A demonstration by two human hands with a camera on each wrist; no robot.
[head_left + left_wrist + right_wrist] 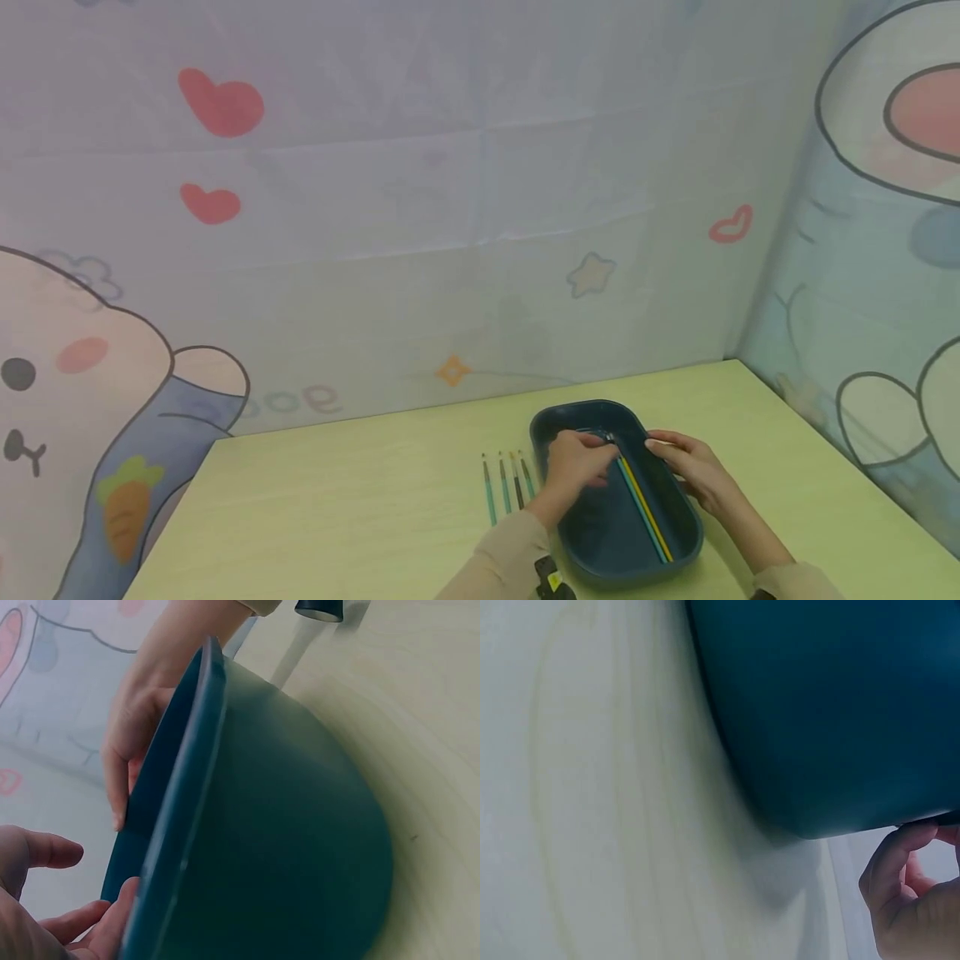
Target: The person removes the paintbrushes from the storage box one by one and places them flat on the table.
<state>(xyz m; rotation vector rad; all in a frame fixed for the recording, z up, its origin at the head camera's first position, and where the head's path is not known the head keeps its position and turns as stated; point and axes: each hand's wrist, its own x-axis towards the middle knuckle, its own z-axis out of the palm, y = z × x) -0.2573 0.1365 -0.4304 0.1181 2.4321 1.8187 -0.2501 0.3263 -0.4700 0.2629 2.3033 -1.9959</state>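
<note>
A dark blue tray [609, 575] with rounded corners stands on the table. Inside it, a teal paintbrush [643, 512] and a yellow paintbrush [651, 510] lie side by side. My left hand [579, 462] reaches over the tray, its fingertips near the brushes' upper ends. In the left wrist view, the thumb [56, 851] stands apart from the fingers, with nothing visible between them. My right hand [697, 471] grips the tray's right rim; in the right wrist view its fingers [900, 859] are bent at the edge.
Several paintbrushes [489, 492] lie in a row on the table, just left of the tray and partly hidden by the left forearm. The pale wooden table [322, 517] ends at a printed cloth backdrop [375, 275] behind and to the right.
</note>
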